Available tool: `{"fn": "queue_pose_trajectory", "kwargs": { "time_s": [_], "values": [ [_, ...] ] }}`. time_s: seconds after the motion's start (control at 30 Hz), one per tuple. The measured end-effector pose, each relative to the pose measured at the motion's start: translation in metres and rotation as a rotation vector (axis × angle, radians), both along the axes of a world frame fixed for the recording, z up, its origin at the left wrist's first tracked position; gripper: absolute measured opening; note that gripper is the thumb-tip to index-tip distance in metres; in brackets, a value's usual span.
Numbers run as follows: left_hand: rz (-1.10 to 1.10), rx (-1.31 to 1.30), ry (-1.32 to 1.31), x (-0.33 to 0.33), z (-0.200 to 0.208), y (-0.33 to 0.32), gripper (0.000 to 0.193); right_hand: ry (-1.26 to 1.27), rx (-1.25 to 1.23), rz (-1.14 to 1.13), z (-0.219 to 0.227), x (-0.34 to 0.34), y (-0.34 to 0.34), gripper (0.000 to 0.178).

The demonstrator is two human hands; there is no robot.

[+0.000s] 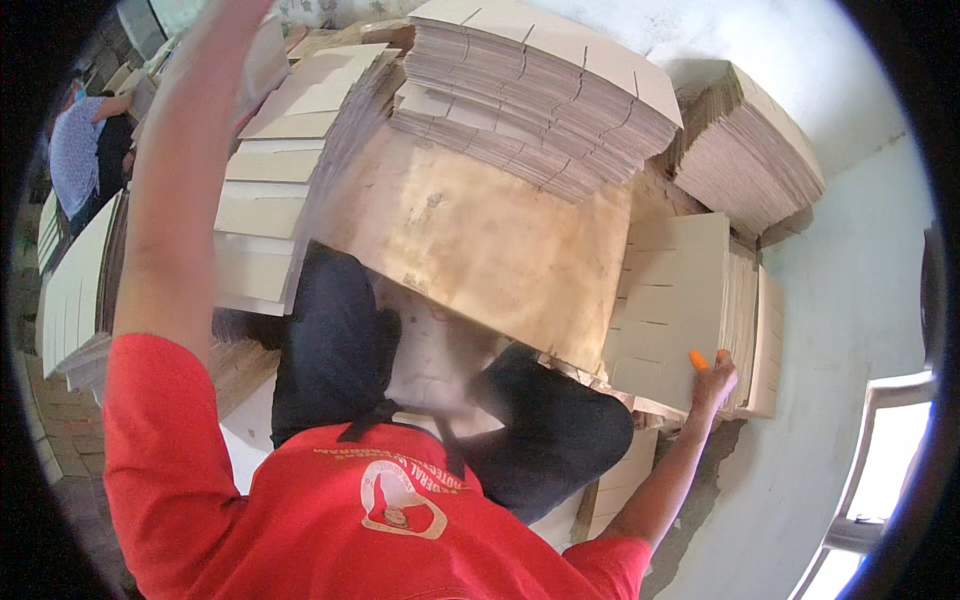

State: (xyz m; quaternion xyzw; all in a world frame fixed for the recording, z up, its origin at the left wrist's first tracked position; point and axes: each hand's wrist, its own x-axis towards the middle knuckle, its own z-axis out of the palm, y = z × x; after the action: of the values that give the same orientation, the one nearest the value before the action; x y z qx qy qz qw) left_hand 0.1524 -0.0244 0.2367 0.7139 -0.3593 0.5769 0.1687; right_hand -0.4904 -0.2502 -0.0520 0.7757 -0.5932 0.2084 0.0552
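My right hand [716,380] is at the near corner of a pile of flat cream cardboard sheets [670,300] on my right. It pinches the top sheet's corner, and an orange cover sits on one fingertip. My left arm [180,180] is raised high toward the upper left, and its hand is cut off by the top edge of the picture. I sit in a red shirt and dark trousers, my knees against a worn brown wooden board [480,240] that lies in front of me.
Tall stacks of die-cut cardboard blanks [540,90] lean behind the board, with more at the right [745,150] and left [270,170]. Another person [78,150] works at the far left. A pale wall and a window [880,470] lie to my right.
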Motion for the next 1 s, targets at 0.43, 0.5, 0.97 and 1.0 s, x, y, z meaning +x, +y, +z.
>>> {"fn": "queue_pose_trajectory", "kwargs": {
  "time_s": [0.43,0.5,0.97,1.0],
  "values": [
    [0.228,0.792,0.601,0.093,-0.282,-0.016,0.020,-0.681,0.101,-0.058,0.001,-0.026,-0.006,0.023],
    [0.304,0.830,0.678,0.073,-0.289,-0.009,0.025,-0.802,0.002,-0.021,0.026,-0.014,0.014,0.019],
    [-0.715,0.442,0.213,-0.083,-0.198,-0.210,0.053,-1.590,-0.226,0.546,0.040,0.115,-0.007,0.008],
    [-0.628,0.504,0.132,-0.085,-0.196,-0.227,0.053,-1.589,-0.160,0.617,0.050,0.122,-0.007,0.005]
  ]
}}
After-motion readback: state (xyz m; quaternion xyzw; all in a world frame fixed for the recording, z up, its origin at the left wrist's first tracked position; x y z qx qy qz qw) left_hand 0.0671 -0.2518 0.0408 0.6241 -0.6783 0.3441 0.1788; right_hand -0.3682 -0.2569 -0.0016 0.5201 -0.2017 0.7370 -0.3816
